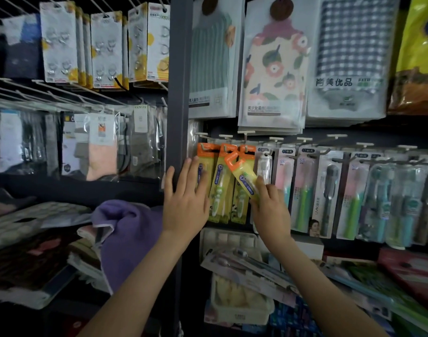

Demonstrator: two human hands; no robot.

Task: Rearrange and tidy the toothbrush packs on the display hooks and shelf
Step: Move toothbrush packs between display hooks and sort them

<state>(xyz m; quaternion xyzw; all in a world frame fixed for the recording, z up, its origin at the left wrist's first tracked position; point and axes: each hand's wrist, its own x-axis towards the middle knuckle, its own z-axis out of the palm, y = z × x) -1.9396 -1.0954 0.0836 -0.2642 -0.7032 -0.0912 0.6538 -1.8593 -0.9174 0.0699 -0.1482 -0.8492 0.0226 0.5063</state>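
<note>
Glossy plastic-and-card toothbrush packs (243, 177), thin metal hooks (228, 136), soft matt purple towel (127, 237).

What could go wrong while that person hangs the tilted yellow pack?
The right hand grips the tilted yellow-and-orange toothbrush pack only by its lower end, so it could slip onto the cluttered shelf of loose packs. Its hang hole may miss the hook. The open left hand might nudge the hanging yellow packs.
</note>
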